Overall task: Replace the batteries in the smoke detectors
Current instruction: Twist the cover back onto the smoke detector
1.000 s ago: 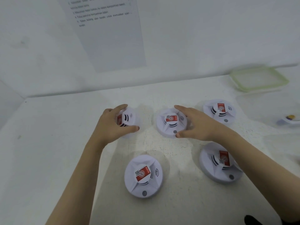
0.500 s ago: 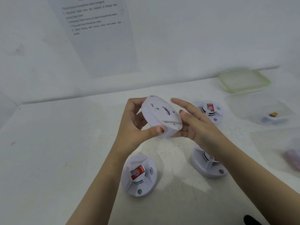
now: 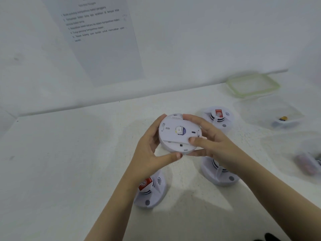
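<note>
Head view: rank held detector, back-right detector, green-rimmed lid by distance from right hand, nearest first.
1. held detector: gripped by the right hand, centre.
2. back-right detector: on the table just behind that hand.
3. green-rimmed lid: far right, by the wall.

Test booth: plain white walls (image 3: 208,40), taped instruction sheet (image 3: 97,40).

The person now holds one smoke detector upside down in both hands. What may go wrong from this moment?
1. The held smoke detector is above the table, gripped by the left hand and right hand. If the back opens suddenly, it may slip and drop onto the near-left detector or near-right detector.
2. The right thumb presses the back plate. Too much force might crack the plastic.
</note>
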`<control>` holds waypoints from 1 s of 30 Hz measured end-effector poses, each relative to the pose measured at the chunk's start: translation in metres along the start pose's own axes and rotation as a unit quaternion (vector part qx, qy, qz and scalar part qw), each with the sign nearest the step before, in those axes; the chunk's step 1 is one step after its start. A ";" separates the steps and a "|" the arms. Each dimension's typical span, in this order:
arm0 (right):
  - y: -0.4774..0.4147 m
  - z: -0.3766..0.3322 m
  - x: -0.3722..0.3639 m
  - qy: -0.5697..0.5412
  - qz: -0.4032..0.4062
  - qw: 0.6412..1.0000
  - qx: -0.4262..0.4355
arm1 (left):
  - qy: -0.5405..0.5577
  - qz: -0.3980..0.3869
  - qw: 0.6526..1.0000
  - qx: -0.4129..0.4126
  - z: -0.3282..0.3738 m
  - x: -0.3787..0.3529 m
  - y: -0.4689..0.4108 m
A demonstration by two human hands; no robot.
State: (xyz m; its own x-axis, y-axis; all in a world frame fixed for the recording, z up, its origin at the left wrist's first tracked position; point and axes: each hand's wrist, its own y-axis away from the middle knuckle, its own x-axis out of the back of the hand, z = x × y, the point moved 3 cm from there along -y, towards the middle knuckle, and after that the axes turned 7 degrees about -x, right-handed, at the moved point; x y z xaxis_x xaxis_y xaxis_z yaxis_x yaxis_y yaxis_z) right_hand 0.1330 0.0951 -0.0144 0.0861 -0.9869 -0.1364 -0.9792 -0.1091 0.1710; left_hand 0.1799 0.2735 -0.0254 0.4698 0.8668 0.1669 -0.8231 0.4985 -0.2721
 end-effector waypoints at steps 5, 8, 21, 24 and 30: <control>0.005 -0.004 -0.001 0.065 -0.047 0.997 0.024 | -0.041 0.000 0.999 -0.009 0.001 -0.006 -0.001; 0.003 -0.006 0.000 0.088 -0.072 0.993 0.026 | -0.090 -0.021 0.996 0.004 0.005 -0.007 -0.001; -0.001 -0.001 -0.001 0.097 -0.145 0.985 0.000 | -0.130 0.006 0.991 -0.032 0.014 -0.011 0.010; -0.002 -0.003 -0.001 0.108 -0.157 0.982 0.002 | -0.126 0.009 0.991 -0.037 0.015 -0.011 0.011; -0.004 -0.009 -0.001 0.124 -0.162 0.979 0.000 | -0.125 0.014 0.991 -0.049 0.014 -0.009 0.012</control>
State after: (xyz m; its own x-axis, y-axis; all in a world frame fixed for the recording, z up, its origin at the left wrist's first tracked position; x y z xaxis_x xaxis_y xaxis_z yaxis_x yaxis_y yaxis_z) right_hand 0.1387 0.0956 -0.0059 0.4344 -0.8990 0.0566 -0.8930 -0.4215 0.1579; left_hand 0.1610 0.2716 -0.0168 0.3428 0.8572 0.3843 -0.7947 0.4828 -0.3679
